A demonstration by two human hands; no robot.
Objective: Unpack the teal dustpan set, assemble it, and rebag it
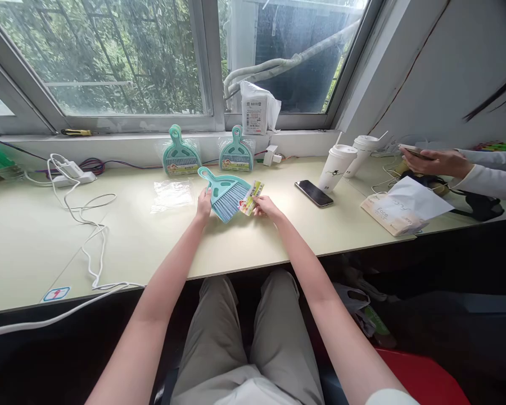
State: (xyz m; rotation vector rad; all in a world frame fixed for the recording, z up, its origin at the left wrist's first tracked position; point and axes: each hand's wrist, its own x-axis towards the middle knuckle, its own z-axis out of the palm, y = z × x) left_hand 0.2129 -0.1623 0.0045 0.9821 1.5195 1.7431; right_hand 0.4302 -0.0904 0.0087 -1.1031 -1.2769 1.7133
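Observation:
My left hand (pixel 204 203) grips a small teal dustpan (pixel 222 181) by its left side, just above the desk. A brush with grey-blue bristles (pixel 231 201) lies nested in the pan. In my right hand (pixel 267 206) is a yellow-green printed label card (pixel 251 198), pinched at its right edge and overlapping the right end of the bristles. A flat clear plastic bag (pixel 172 195) lies on the desk to the left of the dustpan. Two more dustpan sets in clear wrapping, one on the left (pixel 181 153) and one on the right (pixel 236 152), lean against the wall behind.
To the right are a black phone (pixel 314 193), two white lidded cups (pixel 337 169) with straws, and a paper bag (pixel 398 208). Another person's hands (pixel 441 162) hold a phone at far right. White cables (pixel 96 236) and a power strip (pixel 73 177) occupy the left desk.

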